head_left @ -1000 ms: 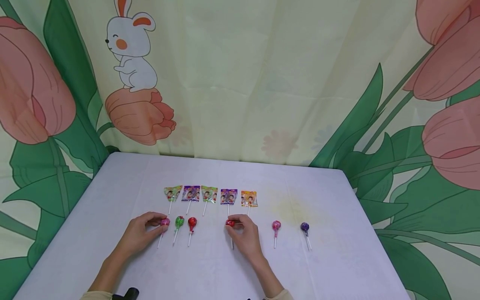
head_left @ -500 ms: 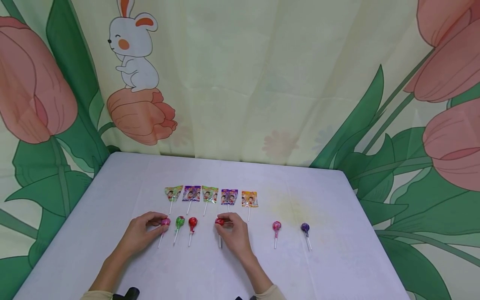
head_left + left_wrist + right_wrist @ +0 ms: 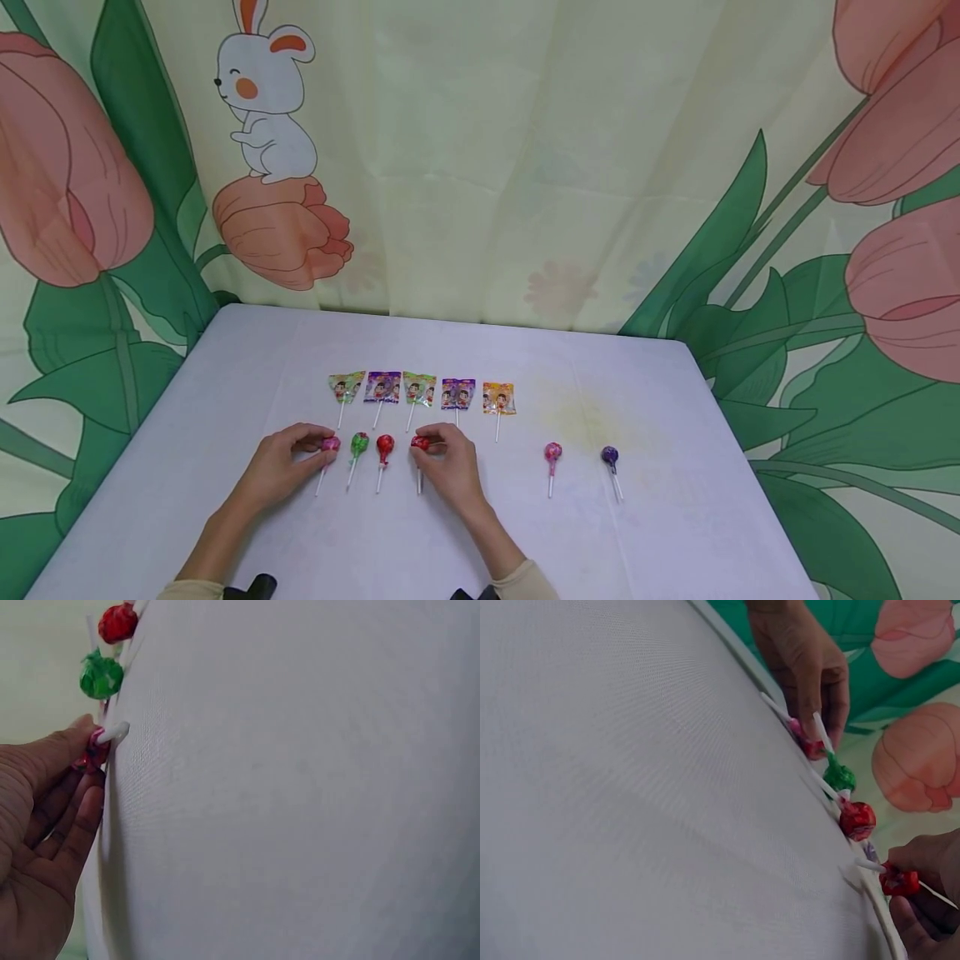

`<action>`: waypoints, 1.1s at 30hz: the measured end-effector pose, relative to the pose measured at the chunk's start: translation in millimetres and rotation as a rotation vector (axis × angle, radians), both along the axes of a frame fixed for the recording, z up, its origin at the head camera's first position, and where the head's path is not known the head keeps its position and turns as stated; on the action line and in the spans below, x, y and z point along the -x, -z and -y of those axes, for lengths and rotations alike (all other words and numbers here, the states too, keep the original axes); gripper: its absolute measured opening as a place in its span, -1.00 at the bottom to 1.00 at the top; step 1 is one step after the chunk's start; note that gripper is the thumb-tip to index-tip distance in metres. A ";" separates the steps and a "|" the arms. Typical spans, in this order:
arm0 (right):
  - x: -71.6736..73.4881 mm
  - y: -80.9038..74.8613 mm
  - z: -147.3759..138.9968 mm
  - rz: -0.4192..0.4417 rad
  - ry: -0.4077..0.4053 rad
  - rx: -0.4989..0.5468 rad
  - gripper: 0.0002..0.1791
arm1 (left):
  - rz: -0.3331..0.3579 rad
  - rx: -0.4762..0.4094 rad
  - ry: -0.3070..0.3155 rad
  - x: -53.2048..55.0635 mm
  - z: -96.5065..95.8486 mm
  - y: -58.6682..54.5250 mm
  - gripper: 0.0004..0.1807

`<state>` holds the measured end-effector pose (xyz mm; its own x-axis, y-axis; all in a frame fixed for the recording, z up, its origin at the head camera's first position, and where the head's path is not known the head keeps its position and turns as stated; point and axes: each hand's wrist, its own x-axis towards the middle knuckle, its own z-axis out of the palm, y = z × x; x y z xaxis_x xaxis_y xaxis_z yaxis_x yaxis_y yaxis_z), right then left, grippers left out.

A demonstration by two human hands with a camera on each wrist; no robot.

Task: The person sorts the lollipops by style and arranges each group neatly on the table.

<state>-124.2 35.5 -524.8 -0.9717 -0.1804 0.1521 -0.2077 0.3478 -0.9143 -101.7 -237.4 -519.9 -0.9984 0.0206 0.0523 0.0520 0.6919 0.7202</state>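
Observation:
My left hand (image 3: 281, 467) pinches the head of a pink lollipop (image 3: 331, 444) at the left end of the front row; its white stick points toward me. In the left wrist view, thumb and fingers lie around that pink wrapper (image 3: 91, 754). My right hand (image 3: 452, 468) grips a red lollipop (image 3: 420, 443) by its head, stick pointing toward me. Between the hands lie a green lollipop (image 3: 359, 443) and another red lollipop (image 3: 385, 447). The right wrist view shows the held red lollipop (image 3: 898, 880) beside the other red one (image 3: 857, 820).
Behind the hands lies a row of flat-bagged lollipops, among them a purple one (image 3: 383, 387) and an orange one (image 3: 498, 398). Farther right are a pink lollipop (image 3: 552, 452) and a dark purple lollipop (image 3: 610, 456). A white cloth covers the table (image 3: 675, 533); a printed curtain (image 3: 480, 167) hangs behind.
My right hand has moved left with its red lollipop, closer to the other red one. The left hand has stayed on the pink lollipop.

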 end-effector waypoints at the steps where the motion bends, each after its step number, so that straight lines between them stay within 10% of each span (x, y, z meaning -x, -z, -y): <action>1: 0.3 0.3 1.7 0.002 0.000 -0.002 -0.75 | -0.001 -0.001 0.002 0.2 0.3 0.0 -0.65; 33: 3.7 2.8 9.0 -0.003 0.027 -0.070 -0.72 | -0.006 -0.010 0.011 -0.6 1.7 0.7 -0.65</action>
